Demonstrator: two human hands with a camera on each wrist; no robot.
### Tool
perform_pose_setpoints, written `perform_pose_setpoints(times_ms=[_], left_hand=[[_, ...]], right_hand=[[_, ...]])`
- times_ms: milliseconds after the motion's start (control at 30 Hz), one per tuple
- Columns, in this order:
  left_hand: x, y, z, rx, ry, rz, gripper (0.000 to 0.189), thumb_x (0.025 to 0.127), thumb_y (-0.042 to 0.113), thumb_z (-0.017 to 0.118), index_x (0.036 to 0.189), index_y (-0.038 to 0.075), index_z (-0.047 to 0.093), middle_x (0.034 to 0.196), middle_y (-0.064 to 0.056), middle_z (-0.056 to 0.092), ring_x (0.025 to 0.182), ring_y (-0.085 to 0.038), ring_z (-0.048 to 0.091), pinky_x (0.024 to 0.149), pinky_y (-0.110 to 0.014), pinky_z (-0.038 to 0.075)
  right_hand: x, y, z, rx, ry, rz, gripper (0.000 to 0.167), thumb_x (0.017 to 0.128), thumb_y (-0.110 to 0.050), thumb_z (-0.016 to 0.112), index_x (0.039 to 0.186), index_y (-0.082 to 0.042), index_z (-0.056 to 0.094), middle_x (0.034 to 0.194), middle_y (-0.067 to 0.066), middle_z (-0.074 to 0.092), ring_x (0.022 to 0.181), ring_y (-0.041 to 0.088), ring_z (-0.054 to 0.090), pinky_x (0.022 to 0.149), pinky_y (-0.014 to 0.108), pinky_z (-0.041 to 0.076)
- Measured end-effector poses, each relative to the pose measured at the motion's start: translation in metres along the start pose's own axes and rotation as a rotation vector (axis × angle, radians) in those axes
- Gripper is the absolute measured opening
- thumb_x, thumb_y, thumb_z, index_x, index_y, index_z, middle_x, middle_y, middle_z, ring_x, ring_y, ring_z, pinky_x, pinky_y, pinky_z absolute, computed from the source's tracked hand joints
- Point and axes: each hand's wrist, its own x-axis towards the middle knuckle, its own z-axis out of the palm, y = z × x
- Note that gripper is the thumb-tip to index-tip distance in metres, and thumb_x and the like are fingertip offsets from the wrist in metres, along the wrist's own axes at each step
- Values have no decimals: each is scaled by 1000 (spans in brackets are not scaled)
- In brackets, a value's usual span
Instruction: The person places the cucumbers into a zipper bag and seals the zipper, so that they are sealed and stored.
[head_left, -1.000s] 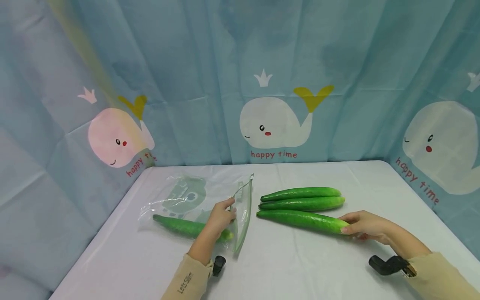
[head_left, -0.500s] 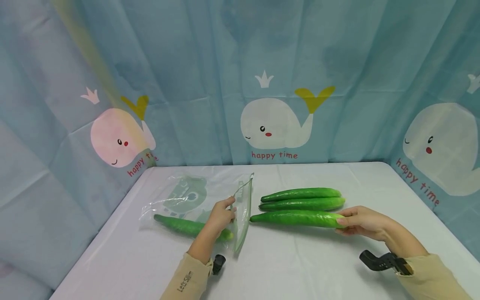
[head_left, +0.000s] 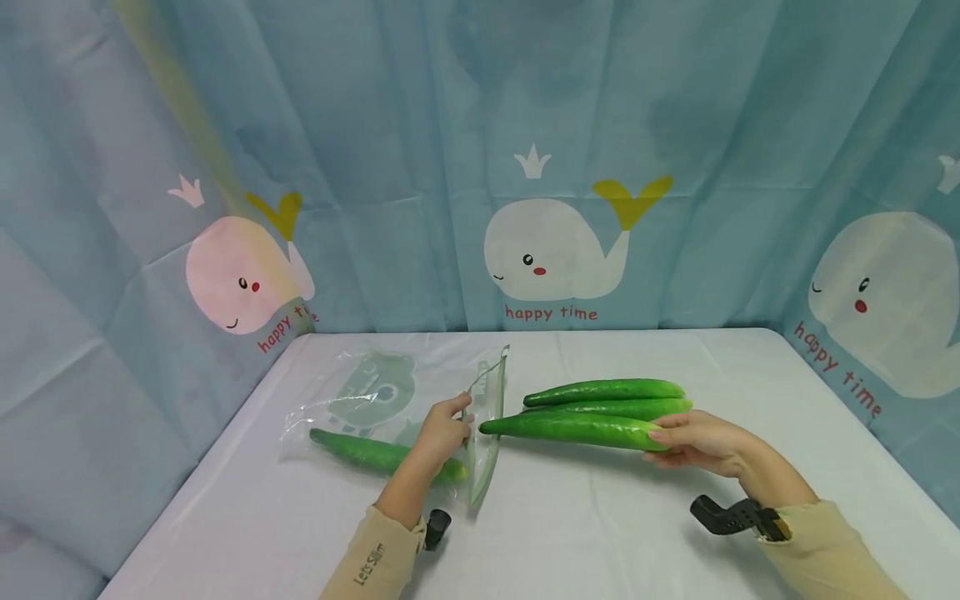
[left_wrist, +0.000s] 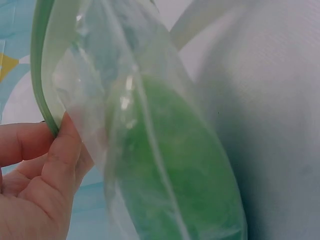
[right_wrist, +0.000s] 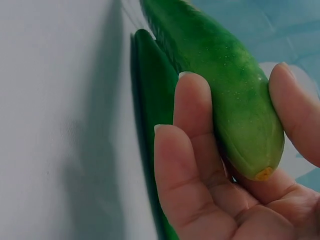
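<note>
My left hand (head_left: 442,429) pinches the green-edged mouth of a clear zip bag (head_left: 491,433) between thumb and finger, spreading the opening toward the right. Inside the bag lies one cucumber (head_left: 360,452), partly hidden by my forearm in the head view. My right hand (head_left: 697,440) grips the pale end of another cucumber (head_left: 577,427), thumb on one side and fingers on the other. Its dark tip overlaps the bag's mouth in the head view, and its shadow falls on the table below. Two more cucumbers (head_left: 607,390) lie side by side behind it, the nearer one partly covered.
A white-covered table (head_left: 600,533) carries everything. Behind and at the sides hangs a blue curtain (head_left: 375,167) printed with whales. A black wrist mount (head_left: 731,515) sticks out from the right sleeve, and another mount (head_left: 437,529) from the left.
My right hand has lifted its cucumber from the table and carried it left, so its tip now overlaps the bag's mouth. The left hand keeps its pinch on the bag in place.
</note>
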Motion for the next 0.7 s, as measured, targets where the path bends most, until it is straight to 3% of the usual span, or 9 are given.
perform_pose_setpoints(times_ms=[167,233,300,400,500,633,700], left_hand=[[-1,0,0,17,-5,9,58,87,-18,40,144,-14,31,156,-25,21,133,-41,41,54,-25,30],[-1,1,0,31,-4,12,54,91,-14,42,144,-13,32,156,-25,22,109,-36,58,55,-26,31],[-1,1,0,48,0,18,51,95,-10,45,144,-12,33,156,-24,23,83,-30,55,55,-26,32],[-3,2,0,43,6,17,51,95,-11,45,145,-12,34,156,-24,22,84,-30,57,57,-27,32],[-4,3,1,46,8,9,52,94,-13,44,145,-12,33,156,-24,22,115,-37,54,58,-29,32],[-5,4,2,53,12,-1,52,93,-13,44,145,-11,34,156,-24,22,97,-32,56,59,-29,32],[-5,4,2,48,11,-3,53,92,-15,42,145,-11,34,156,-24,22,102,-29,56,58,-30,32]], right_hand=[[8,-1,7,2,16,16,28,99,-13,57,119,6,58,99,5,61,98,19,67,86,34,53],[11,-1,9,12,18,13,28,99,-13,57,119,6,58,100,6,62,97,19,67,85,34,53],[15,0,12,21,17,15,23,99,-12,56,115,3,61,100,6,63,97,19,68,86,34,53],[21,2,17,31,12,21,16,99,-13,56,108,-3,64,100,7,62,96,19,68,86,35,53],[27,4,23,47,4,29,13,99,-14,57,104,-7,66,101,7,61,95,19,68,85,35,54],[35,6,31,77,-4,38,14,99,-14,57,104,-6,67,100,7,63,94,19,68,84,34,54],[38,6,34,86,-7,46,15,99,-15,57,105,-6,68,99,7,65,94,19,68,84,34,54]])
